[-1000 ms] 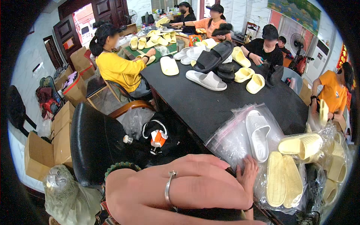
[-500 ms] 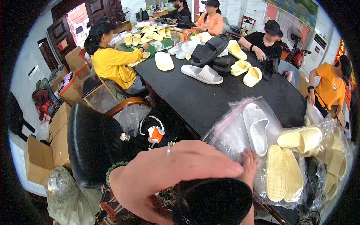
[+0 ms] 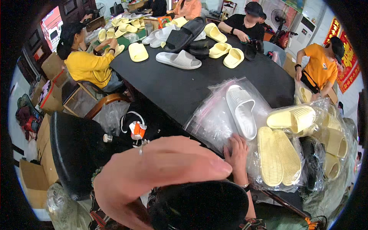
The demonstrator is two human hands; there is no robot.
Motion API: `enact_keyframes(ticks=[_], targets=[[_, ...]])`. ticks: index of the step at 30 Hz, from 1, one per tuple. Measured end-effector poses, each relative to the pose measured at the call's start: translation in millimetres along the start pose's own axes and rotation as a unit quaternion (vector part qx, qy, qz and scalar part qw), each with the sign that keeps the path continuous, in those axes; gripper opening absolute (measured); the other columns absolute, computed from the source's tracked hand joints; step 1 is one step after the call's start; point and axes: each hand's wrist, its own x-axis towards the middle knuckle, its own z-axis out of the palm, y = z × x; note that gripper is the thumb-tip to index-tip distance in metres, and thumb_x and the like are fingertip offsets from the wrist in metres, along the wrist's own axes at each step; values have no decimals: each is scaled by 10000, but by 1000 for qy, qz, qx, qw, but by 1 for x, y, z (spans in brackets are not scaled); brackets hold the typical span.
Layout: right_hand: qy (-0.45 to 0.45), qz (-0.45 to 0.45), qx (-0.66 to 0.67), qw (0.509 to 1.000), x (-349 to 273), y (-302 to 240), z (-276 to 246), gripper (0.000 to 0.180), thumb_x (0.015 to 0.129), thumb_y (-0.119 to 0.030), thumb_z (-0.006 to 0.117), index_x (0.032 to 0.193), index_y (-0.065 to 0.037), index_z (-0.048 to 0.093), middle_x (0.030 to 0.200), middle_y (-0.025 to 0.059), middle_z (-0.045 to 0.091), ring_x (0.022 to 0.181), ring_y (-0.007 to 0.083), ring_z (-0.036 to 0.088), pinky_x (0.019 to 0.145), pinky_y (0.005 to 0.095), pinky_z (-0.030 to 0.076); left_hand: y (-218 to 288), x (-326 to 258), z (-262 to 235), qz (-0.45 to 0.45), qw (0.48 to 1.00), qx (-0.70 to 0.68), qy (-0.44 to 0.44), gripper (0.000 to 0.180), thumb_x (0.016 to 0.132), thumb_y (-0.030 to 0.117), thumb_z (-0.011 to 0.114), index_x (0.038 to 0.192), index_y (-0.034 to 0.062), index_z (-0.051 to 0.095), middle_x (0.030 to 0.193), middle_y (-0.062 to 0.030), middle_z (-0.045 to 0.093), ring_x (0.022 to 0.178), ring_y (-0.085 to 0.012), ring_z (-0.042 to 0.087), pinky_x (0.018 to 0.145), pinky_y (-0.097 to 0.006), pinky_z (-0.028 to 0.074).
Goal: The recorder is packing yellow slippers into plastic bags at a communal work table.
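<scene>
My left hand [image 3: 165, 163] is raised very close in the foreground, with a ring and a beaded bracelet on it. A rounded black shape [image 3: 199, 203] lies just below it, too close to make out. How its fingers are bent is mostly hidden. My right hand [image 3: 237, 153] rests at the table's near edge on a stack of clear plastic bags [image 3: 207, 119], fingers spread and holding nothing. Right above its fingertips a white slide slipper [image 3: 242, 111] lies on the bags. To its right is a bagged pair of pale yellow slippers [image 3: 280, 159], soles up.
More bagged yellow slippers [image 3: 335, 142] pile at the right. Loose slippers, including a black slipper [image 3: 184, 36] and a grey slipper [image 3: 178, 60], lie across the black table [image 3: 161, 82]. Several people sit or stand around it. A black chair [image 3: 76, 157] and cartons are at the left.
The whole view has shifted, so the table and slippers appear farther left and higher. My right hand stays beside the white slipper; my left hand remains raised in the foreground.
</scene>
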Motion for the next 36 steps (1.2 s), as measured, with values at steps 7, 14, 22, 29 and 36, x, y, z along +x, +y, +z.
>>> enact_keyframes(ticks=[7, 14, 22, 29, 36], targets=[[7, 2, 1, 1000, -6, 4, -1, 403, 848, -183, 734, 1197, -52, 582, 1339, 151, 572, 1252, 380, 500, 1055, 502, 365, 4, 3, -5, -25, 996, -55, -63, 608, 843, 354, 790, 1248, -45, 574, 1235, -264, 634, 1130, -394, 629, 1025, -507, 441], [14, 9, 30, 999, -3, 2, 0, 421, 801, -128, 740, 1187, -63, 585, 1364, 141, 563, 1262, 379, 491, 1041, 512, 352, -46, -1, 2, 196, 969, -117, -92, 536, 888, 242, 740, 1228, -146, 595, 1210, -270, 633, 1099, -402, 628, 934, -504, 465], [2, 1, 8, 1000, -5, 0, -3, 445, 833, -161, 736, 1225, -51, 558, 1365, 155, 552, 1264, 383, 487, 1060, 512, 355, -39, 11, -6, 261, 950, -49, -165, 580, 911, 253, 705, 1269, -171, 538, 1252, -292, 600, 1148, -426, 593, 930, -519, 457], [-11, 9, 9, 1000, -5, 4, -3, 450, 831, -157, 724, 1237, -58, 555, 1373, 151, 548, 1276, 391, 475, 1068, 508, 353, 6, 20, -5, 146, 979, 39, -134, 352, 923, 185, 692, 1174, -56, 637, 1187, -239, 645, 1056, -344, 656, 893, -466, 505], [-11, 13, -2, 1000, -5, 4, -3, 455, 832, -163, 723, 1240, -56, 553, 1376, 151, 548, 1273, 398, 479, 1071, 514, 356, 6, 19, -7, 194, 971, 83, -111, 234, 896, 155, 706, 1093, 31, 721, 1156, -224, 670, 1017, -336, 683, 911, -472, 508]])
